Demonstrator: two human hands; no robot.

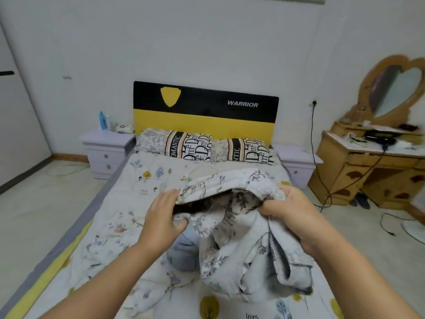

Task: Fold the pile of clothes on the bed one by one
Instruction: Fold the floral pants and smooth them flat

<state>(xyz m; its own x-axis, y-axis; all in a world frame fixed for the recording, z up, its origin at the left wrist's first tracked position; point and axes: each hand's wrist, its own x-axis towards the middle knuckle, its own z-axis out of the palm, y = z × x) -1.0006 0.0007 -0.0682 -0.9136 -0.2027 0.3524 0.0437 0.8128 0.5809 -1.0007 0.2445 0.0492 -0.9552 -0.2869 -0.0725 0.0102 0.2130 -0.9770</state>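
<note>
Both forearms entered from the bottom edge of the frame, nearest the lens, and reached out over the bed (69,254). Right hand (292,212): fingers curled into a bunch of cloth at the top right of a floral garment (243,245), a firm grip. Left hand (161,215): fingers fairly straight, tips at the garment's upper left edge, thumb under the cloth; it looked like a loose pinch of that edge, though the contact was partly hidden.

Garment: grey-white with a dark leaf print, held up off the bed between the two hands, upper edge spread, the rest hanging crumpled toward the camera. No crease or fold was visible in it. Judgement: this piece was only being opened out and sorted, folding not yet begun.

Beneath the hanging cloth, a pale blue item (184,254) lay bunched on the bedspread, unfolded. More light printed cloth (108,247) lay rumpled to the left of it; I could not tell whether that was clothing or bedspread. No folded stack showed anywhere on the bed. Judgement: task at an early stage, with at least the held garment and the blue item left.

Further out: two pillows (207,148) against a black and yellow headboard (204,111), a nightstand (105,153) at left, a wooden dressing table (368,171) at right.
</note>
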